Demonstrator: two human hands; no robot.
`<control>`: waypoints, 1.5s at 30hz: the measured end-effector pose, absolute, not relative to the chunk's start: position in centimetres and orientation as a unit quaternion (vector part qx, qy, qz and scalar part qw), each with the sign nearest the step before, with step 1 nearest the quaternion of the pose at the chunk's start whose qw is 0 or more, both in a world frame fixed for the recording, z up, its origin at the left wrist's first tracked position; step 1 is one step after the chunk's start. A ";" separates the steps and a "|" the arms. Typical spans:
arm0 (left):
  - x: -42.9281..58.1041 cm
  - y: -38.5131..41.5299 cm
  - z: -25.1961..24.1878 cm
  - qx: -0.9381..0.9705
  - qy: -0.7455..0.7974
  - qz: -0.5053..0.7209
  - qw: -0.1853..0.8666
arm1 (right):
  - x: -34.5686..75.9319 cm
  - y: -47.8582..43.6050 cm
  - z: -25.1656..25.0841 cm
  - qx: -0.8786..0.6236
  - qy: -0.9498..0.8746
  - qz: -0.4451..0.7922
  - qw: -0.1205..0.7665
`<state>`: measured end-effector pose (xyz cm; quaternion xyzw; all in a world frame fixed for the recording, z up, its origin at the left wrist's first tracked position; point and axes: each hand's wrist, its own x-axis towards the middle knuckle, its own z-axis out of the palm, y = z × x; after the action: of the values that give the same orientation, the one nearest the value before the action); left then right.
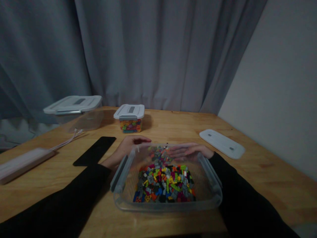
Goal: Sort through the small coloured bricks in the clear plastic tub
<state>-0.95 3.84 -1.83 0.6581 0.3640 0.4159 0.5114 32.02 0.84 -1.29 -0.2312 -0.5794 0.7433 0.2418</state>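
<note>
Bin point(168, 207): on the counter, straight ahead, between both hands.
Left hand point(130, 146): curled at far-left rim, grip unclear.
Right hand point(189, 151): flat, fingers outstretched, far-right rim.

Far left: clear lidded container point(74, 110);
Far centre: small lidded box point(129, 118) of coloured bricks;
Right: loose white lid point(222, 143), flat on table point(260, 172);
Left: black mat point(95, 150)

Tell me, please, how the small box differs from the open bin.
The small box wears its white lid; the open bin has none. The small box is smaller than the open bin. The small box stands alone; the open bin has the left hand and right hand at its far rim. Both are clear plastic holding coloured bricks.
</note>
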 end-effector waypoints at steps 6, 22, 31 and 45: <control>-0.8 2.8 0.3 0.654 0.475 0.449 0.380 | 32.2 1.1 -1.7 -0.220 -0.586 0.743 0.235; -1.8 2.1 0.9 0.661 0.403 0.468 0.427 | 32.2 1.3 -1.9 -0.205 -0.581 0.750 0.242; -1.6 1.1 1.9 0.727 0.309 0.427 0.441 | 32.3 1.4 -1.9 -0.198 -0.593 0.746 0.228; -2.1 3.5 0.3 0.773 0.433 0.370 0.279 | 32.2 1.1 -1.8 -0.219 -0.589 0.743 0.232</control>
<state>-2.06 3.55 0.32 0.7734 0.4327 0.3702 0.2785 32.19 1.15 -1.80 -0.2186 -0.5890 0.7426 0.2321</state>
